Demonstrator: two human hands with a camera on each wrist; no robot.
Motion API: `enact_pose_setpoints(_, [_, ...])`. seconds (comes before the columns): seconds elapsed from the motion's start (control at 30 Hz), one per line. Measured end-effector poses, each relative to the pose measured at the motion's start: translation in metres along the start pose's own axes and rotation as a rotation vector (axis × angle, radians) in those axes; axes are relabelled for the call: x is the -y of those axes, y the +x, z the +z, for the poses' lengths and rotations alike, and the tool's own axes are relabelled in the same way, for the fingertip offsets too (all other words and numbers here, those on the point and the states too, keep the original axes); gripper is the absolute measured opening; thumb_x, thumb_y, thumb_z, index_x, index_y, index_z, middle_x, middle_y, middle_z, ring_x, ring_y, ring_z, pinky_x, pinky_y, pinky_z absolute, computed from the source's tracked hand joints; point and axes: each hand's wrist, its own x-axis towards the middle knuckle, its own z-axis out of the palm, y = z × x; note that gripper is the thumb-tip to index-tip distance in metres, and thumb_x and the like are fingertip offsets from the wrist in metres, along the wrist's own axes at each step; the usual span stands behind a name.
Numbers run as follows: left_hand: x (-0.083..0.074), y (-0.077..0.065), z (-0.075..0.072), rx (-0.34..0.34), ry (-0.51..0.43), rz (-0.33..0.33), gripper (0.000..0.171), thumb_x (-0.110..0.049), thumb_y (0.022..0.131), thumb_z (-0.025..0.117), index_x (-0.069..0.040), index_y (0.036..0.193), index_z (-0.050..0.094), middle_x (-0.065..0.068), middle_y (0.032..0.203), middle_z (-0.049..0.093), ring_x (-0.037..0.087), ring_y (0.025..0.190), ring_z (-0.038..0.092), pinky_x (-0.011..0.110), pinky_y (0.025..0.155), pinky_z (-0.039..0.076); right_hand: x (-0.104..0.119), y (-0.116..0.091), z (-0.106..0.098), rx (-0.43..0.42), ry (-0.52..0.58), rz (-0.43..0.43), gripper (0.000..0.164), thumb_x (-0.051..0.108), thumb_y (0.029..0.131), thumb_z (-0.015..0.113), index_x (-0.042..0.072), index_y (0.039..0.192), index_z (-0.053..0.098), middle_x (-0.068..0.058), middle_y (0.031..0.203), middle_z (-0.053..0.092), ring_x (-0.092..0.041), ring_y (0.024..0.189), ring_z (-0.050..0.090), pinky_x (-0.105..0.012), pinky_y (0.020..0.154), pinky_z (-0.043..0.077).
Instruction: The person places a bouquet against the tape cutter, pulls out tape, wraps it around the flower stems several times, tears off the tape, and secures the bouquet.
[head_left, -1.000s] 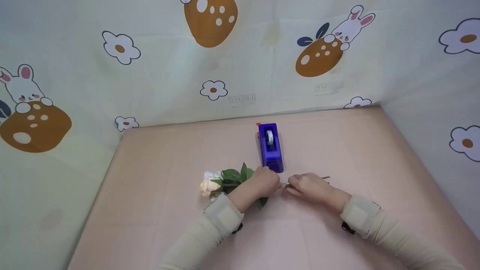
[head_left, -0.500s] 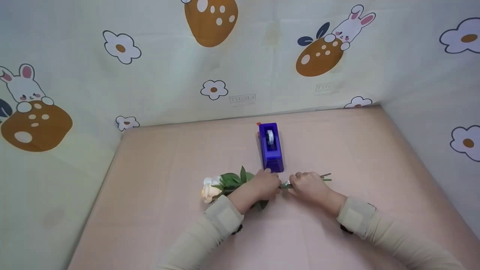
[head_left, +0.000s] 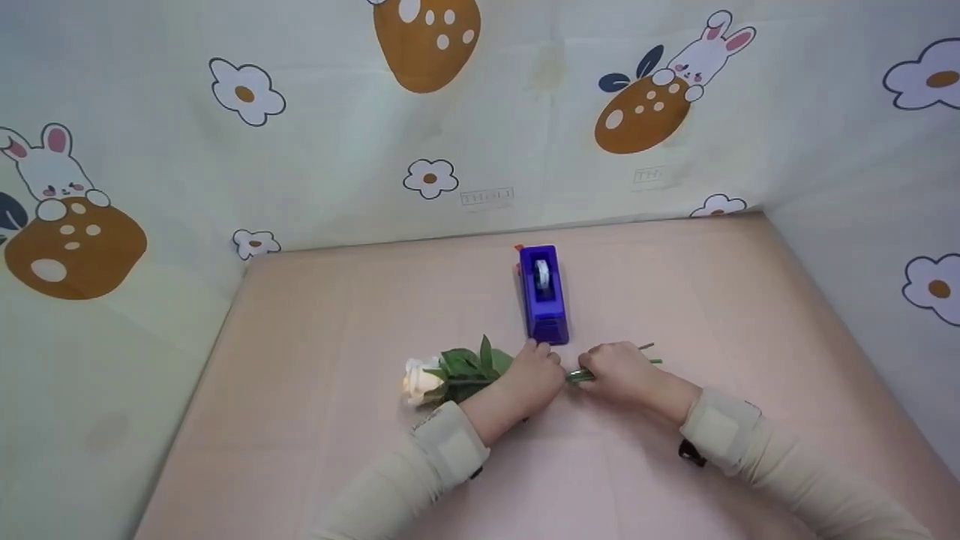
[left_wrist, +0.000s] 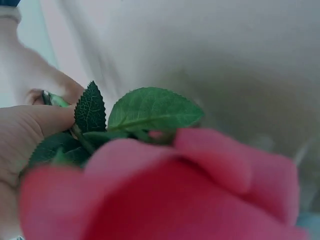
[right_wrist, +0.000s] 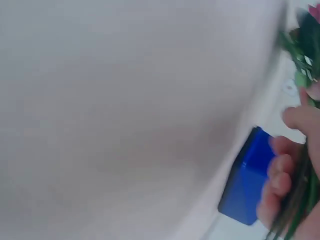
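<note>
A bunch of roses lies sideways between the two hands. Its cream bloom (head_left: 422,382) and green leaves (head_left: 466,365) point left in the head view; a pink rose (left_wrist: 200,192) fills the lower left wrist view. My left hand (head_left: 531,381) grips the bunch just below the leaves. My right hand (head_left: 624,373) is curled round the lower stems (head_left: 579,376), whose cut ends stick out on its right. A shiny glint shows on the stems between the hands. In the right wrist view, fingers (right_wrist: 281,172) wrap the stems. The palms' contact is hidden.
A blue tape dispenser (head_left: 547,322) with a roll of tape (head_left: 542,275) stands just beyond the left hand, close to its fingers. The table has a pale pink cover (head_left: 330,315). A printed cloth (head_left: 337,150) hangs round its back and sides.
The right hand turns on the stems, and their ends shift a little. Leaves and blooms tilt slightly as the left hand rolls. The tape dispenser stays in place.
</note>
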Motion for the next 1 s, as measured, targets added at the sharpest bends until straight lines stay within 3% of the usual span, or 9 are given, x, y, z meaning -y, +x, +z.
enact_pose_setpoints(0.2, [-0.003, -0.004, 0.006, -0.07, 0.166, -0.002, 0.019, -0.022, 0.091, 0.049, -0.02, 0.091, 0.068, -0.006, 0.088, 0.064, 0.013, 0.082, 0.049, 0.032, 0.079, 0.034, -0.014, 0.009, -0.019, 0.355, 0.379, 0.001, 0.024, 0.031, 0.083, 0.066, 0.008, 0.077, 0.062, 0.009, 0.063, 0.048, -0.004, 0.056, 0.038, -0.02, 0.054, 0.035])
enact_pose_setpoints(0.3, [-0.005, -0.005, 0.005, -0.063, 0.265, 0.014, 0.024, -0.02, 0.093, 0.045, -0.02, 0.1, 0.068, -0.005, 0.097, 0.065, 0.014, 0.091, 0.052, 0.035, 0.09, 0.035, -0.02, 0.012, -0.023, 0.465, 0.511, 0.025, 0.026, 0.03, 0.084, 0.065, 0.006, 0.075, 0.061, 0.008, 0.063, 0.05, -0.004, 0.054, 0.041, -0.019, 0.052, 0.035])
enact_pose_setpoints(0.43, [-0.007, -0.004, 0.003, -0.045, 0.402, 0.062, 0.03, -0.02, 0.096, 0.038, -0.022, 0.11, 0.065, -0.005, 0.11, 0.063, 0.018, 0.105, 0.052, 0.039, 0.098, 0.032, -0.024, 0.016, -0.024, 0.603, 0.711, 0.119, 0.023, 0.025, 0.087, 0.063, 0.006, 0.074, 0.06, 0.001, 0.063, 0.06, -0.008, 0.052, 0.055, -0.02, 0.05, 0.043])
enact_pose_setpoints(0.57, [-0.008, -0.004, 0.002, 0.006, 0.493, 0.098, 0.032, -0.023, 0.098, 0.035, -0.025, 0.115, 0.062, -0.005, 0.119, 0.059, 0.019, 0.112, 0.049, 0.043, 0.102, 0.028, -0.025, 0.016, -0.02, 0.694, 0.799, 0.138, 0.023, 0.02, 0.092, 0.055, 0.004, 0.077, 0.06, -0.002, 0.061, 0.06, -0.009, 0.05, 0.055, -0.02, 0.053, 0.044])
enact_pose_setpoints(0.7, [-0.014, -0.006, 0.003, 0.039, 0.51, 0.056, 0.033, -0.026, 0.099, 0.033, -0.028, 0.119, 0.06, -0.002, 0.128, 0.054, 0.022, 0.122, 0.042, 0.047, 0.106, 0.02, -0.022, 0.013, -0.014, 0.652, 0.745, 0.051, 0.024, 0.017, 0.095, 0.049, 0.002, 0.077, 0.056, 0.001, 0.055, 0.053, -0.008, 0.047, 0.05, -0.018, 0.053, 0.041])
enact_pose_setpoints(0.8, [-0.024, -0.013, -0.001, 0.046, 0.468, -0.059, 0.034, -0.03, 0.098, 0.033, -0.027, 0.123, 0.057, 0.004, 0.139, 0.044, 0.027, 0.131, 0.032, 0.048, 0.109, 0.014, -0.019, 0.01, -0.011, 0.575, 0.696, -0.013, 0.023, 0.016, 0.095, 0.047, 0.002, 0.079, 0.055, -0.003, 0.054, 0.054, -0.014, 0.046, 0.054, -0.018, 0.056, 0.043])
enact_pose_setpoints(0.9, [-0.037, -0.023, -0.008, -0.067, 0.306, -0.166, 0.032, -0.031, 0.094, 0.041, -0.021, 0.118, 0.061, 0.008, 0.131, 0.049, 0.026, 0.123, 0.04, 0.041, 0.103, 0.027, -0.016, 0.005, -0.01, 0.513, 0.668, -0.042, 0.021, 0.014, 0.096, 0.046, 0.002, 0.081, 0.054, -0.008, 0.056, 0.057, -0.019, 0.048, 0.057, -0.018, 0.058, 0.045])
enact_pose_setpoints(0.93, [-0.041, -0.027, -0.009, -0.121, 0.197, -0.187, 0.03, -0.031, 0.093, 0.045, -0.018, 0.112, 0.063, 0.007, 0.122, 0.055, 0.023, 0.115, 0.047, 0.037, 0.097, 0.033, -0.016, 0.004, -0.009, 0.496, 0.664, -0.044, 0.021, 0.014, 0.096, 0.046, 0.003, 0.08, 0.054, -0.009, 0.056, 0.058, -0.019, 0.048, 0.058, -0.018, 0.057, 0.045])
enact_pose_setpoints(1.0, [-0.046, -0.032, -0.01, -0.159, -0.185, -0.194, 0.022, -0.028, 0.089, 0.053, -0.014, 0.1, 0.067, 0.002, 0.1, 0.063, 0.015, 0.092, 0.056, 0.027, 0.079, 0.042, -0.016, 0.001, -0.009, 0.467, 0.664, -0.036, 0.02, 0.013, 0.095, 0.046, 0.003, 0.079, 0.053, -0.01, 0.057, 0.059, -0.019, 0.048, 0.058, -0.018, 0.056, 0.045])
